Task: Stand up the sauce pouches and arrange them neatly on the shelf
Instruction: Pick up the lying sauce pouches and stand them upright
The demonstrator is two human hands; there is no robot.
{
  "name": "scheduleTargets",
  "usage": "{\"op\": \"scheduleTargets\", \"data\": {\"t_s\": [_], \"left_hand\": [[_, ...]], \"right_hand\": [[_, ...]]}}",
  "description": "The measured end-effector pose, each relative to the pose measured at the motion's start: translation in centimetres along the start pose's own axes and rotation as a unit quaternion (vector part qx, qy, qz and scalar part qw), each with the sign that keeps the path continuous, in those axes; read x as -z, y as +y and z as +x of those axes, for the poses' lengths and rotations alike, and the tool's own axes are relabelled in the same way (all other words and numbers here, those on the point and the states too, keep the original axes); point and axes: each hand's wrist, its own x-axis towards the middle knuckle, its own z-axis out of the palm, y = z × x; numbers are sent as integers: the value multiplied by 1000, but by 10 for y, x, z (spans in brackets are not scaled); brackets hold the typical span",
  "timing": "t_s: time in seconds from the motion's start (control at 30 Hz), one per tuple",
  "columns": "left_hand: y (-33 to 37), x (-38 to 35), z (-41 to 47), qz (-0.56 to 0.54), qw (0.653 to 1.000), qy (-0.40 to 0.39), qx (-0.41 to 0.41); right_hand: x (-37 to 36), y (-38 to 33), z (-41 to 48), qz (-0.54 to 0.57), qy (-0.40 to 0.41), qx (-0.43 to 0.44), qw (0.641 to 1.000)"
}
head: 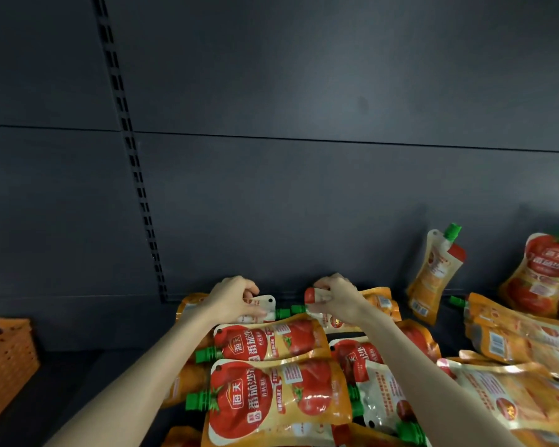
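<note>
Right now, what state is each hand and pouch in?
Left hand, grips left rear pouch, lying.
Right hand, grips right rear pouch, lying.
Front pouch, lying flat, cap left.
Leaning pouch, upright, tilted against back wall.

Your dark grey metal shelf (78, 372) carries a heap of flat orange-and-red plastic sauce pouches (271, 391) with green caps, from 6 to 4 o'clock. Toward 3 o'clock, a back-facing pouch (433, 279) and a front-facing pouch (536, 275) stand tilted.
</note>
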Motion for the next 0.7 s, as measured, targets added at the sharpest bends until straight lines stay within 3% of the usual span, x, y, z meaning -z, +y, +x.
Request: {"op": "scheduleTargets", "data": {"t_s": [0.23,0.37,0.53,0.7], "left_hand": [[1,13,0,-44,995,80,-34],[9,30,0,-132,984,99,-62],[21,41,-5,-211,955,192,-87],[33,38,-9,-290,912,278,-76]], "right_hand": [[17,-4,-2,65,61,69,994],[28,-7,-7,131,102,111,980],[59,-23,-7,331,178,144,915],[53,-22,-9,403,232,140,874]]}}
